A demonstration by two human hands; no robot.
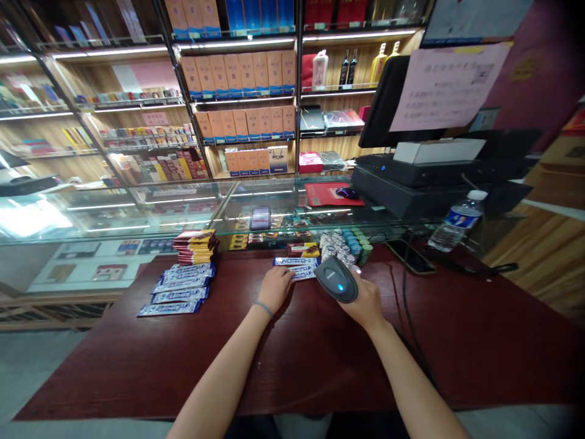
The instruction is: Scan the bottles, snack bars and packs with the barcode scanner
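My right hand (368,302) is closed round a dark grey barcode scanner (337,279) with a blue light on it. Its head points left, over the right end of a few slim blue-and-white packets (304,268). At the left end of these packets is my left hand (274,288), its fingers bent together on one of them; the fingertips are partly hidden. Further left lie several similar blue-and-white packets (179,297), spread in a column. Behind them stands a stack of red-and-yellow packets (194,246). One more red-and-yellow packet (303,250) lies behind my hands.
Small batteries or cylinders (347,244) stand in rows behind the scanner. A phone (411,256), a water bottle (458,222) and the scanner's cable (406,305) are at the right. A glass counter (256,195) borders the brown table (219,372); a monitor (386,103) stands at the back right.
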